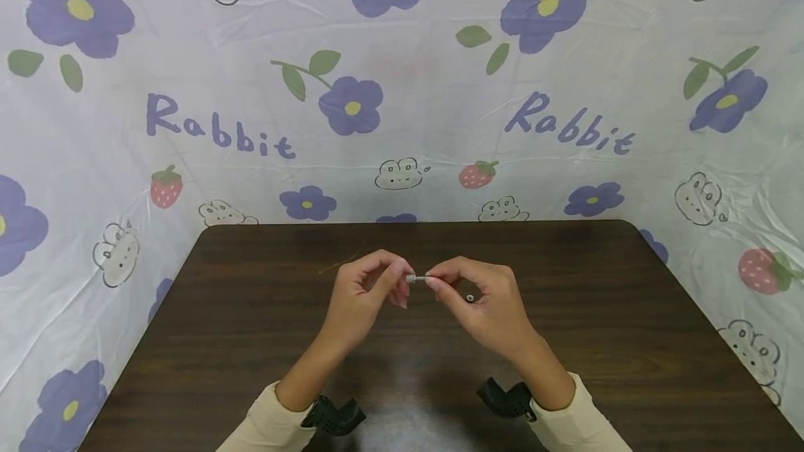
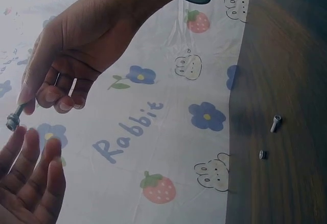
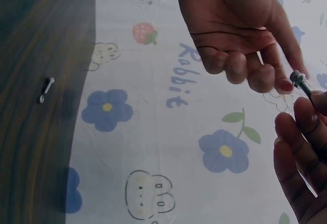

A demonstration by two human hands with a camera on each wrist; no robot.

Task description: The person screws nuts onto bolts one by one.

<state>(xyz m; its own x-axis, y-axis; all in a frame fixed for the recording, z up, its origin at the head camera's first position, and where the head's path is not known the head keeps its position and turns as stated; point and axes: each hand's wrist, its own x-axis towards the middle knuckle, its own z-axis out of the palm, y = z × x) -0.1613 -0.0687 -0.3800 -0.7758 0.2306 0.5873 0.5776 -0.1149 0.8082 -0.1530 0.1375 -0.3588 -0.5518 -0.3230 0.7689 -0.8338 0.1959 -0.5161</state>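
A small metal bolt (image 1: 419,277) is held level between the two hands. The right hand (image 1: 490,298) pinches its shank between thumb and forefinger. At the thicker, ringed end of the bolt (image 3: 297,76), the left hand (image 1: 366,293) has its thumb and forefinger tips on either side. Its other fingers are loosely bent, as the left wrist view shows, with the left fingers (image 2: 29,150) just below that end. In the right wrist view, the bolt slants down into the pinch of the right hand (image 3: 301,162).
On the dark wooden table (image 1: 251,340) lie a loose screw (image 2: 276,122) and a small nut (image 2: 262,154). Through the loop of the right hand, a small round metal piece (image 1: 470,298) shows. A patterned cloth (image 1: 402,138) hangs behind and beside the table.
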